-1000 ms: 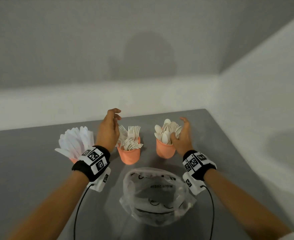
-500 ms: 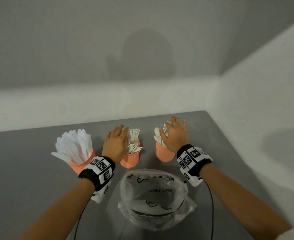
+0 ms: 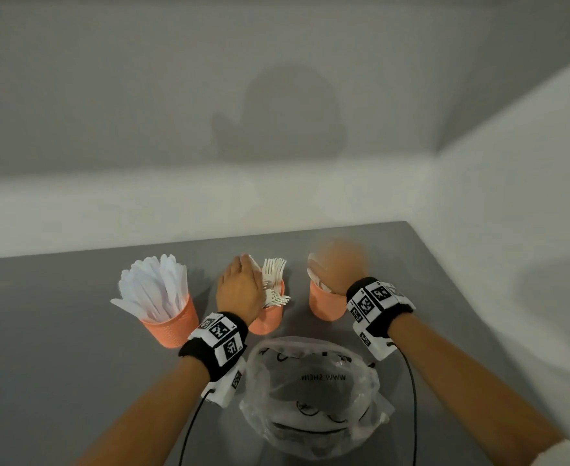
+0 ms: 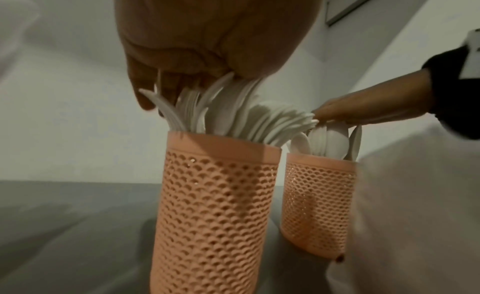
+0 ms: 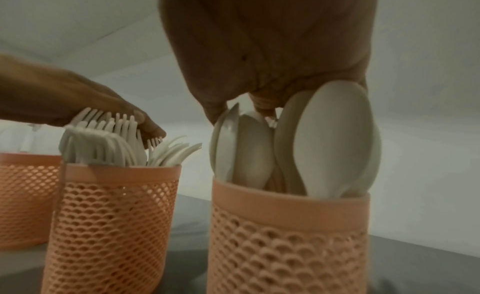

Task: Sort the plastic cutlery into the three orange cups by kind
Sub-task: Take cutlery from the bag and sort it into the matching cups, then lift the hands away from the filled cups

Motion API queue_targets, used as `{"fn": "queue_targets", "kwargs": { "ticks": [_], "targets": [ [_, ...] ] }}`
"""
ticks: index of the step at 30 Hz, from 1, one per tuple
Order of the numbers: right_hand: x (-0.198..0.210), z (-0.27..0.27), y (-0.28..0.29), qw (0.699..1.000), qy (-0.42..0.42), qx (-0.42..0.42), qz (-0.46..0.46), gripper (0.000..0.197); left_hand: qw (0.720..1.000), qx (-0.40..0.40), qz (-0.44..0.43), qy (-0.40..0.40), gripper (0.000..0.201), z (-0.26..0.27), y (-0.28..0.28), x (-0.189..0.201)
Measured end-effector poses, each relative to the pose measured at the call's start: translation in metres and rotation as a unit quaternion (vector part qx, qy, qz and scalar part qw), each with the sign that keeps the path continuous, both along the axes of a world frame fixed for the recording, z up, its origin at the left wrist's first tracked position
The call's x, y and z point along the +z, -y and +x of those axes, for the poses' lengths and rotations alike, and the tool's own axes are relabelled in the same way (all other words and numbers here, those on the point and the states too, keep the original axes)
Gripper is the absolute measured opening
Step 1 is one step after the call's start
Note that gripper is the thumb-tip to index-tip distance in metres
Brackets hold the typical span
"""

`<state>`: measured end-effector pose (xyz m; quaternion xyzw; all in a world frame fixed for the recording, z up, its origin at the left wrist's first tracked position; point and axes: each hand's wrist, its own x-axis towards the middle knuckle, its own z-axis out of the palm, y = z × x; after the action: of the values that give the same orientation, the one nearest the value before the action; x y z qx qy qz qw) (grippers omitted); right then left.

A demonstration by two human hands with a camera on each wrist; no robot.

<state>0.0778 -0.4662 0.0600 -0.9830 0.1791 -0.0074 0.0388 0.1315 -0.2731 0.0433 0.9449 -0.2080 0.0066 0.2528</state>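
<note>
Three orange mesh cups stand in a row on the grey surface (image 3: 58, 331). The left cup (image 3: 172, 326) is packed with white plastic knives (image 3: 152, 287), blades up and fanned out. The middle cup (image 3: 266, 319) holds white forks (image 3: 275, 270), tines up, some splaying out to the right over the rim. The right cup (image 3: 325, 302) holds white spoons (image 5: 335, 142), bowls up.

The left hand (image 3: 239, 290) lies palm down on top of the forks, its fingers (image 5: 145, 122) stretched out together and pressing on the tines. The right hand (image 3: 339, 267) is over the spoons, palm down on their bowls; it is blurred from above, and from the wrist view I cannot tell how its fingers lie.

Nearer the person, just before the middle and right cups, lies a crumpled clear plastic bag (image 3: 313, 398) with dark printing on it.
</note>
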Motion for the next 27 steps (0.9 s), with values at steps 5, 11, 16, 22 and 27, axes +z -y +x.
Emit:
{"fn": "queue_targets", "kwargs": {
  "ticks": [5,11,16,22,27],
  "targets": [
    [-0.002,-0.002,0.003,1.0,-0.02,-0.01,0.011,0.068,0.996,-0.07,0.053,0.025,0.085,-0.018,0.003,-0.004],
    [-0.004,-0.003,0.0,0.997,-0.026,-0.019,0.074,0.07,0.994,-0.044,0.099,-0.011,0.074,-0.013,0.014,-0.004],
    [-0.001,-0.002,0.002,0.994,-0.047,-0.017,0.1,0.079,0.995,-0.034,0.077,-0.046,0.078,-0.012,0.018,0.0],
    [0.015,-0.006,0.002,0.987,0.048,-0.015,0.151,0.07,0.995,-0.04,-0.08,-0.037,0.095,-0.018,-0.006,0.018],
    [0.024,-0.026,-0.017,0.949,0.242,0.113,0.168,0.047,0.969,-0.04,-0.243,-0.023,0.071,-0.033,-0.04,0.049]
  ]
}}
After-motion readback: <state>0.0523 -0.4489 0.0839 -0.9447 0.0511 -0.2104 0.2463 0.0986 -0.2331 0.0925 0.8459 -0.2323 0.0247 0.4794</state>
